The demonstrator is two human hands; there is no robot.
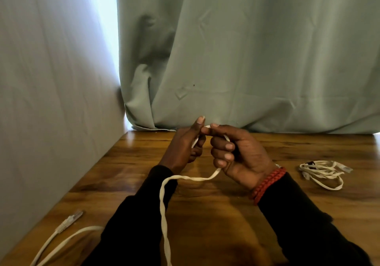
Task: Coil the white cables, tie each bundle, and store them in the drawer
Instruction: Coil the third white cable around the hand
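Note:
Above the middle of the wooden table (226, 210) my two hands meet on a flat white cable (164, 204). My left hand (185, 144) curls its fingers round one end of it. My right hand (236, 154) pinches the cable between thumb and forefinger, the other fingers curled over it. From the right hand the cable hangs down, twists and runs off the bottom edge. Its other stretch, with a clear plug (72, 218), lies at the lower left. A coiled white cable bundle (322, 173) lies on the table at the right. No drawer is in view.
A grey-green curtain (246, 60) hangs along the table's far edge. A pale wall (51, 101) borders the table on the left. A red beaded bracelet (267, 183) sits on my right wrist.

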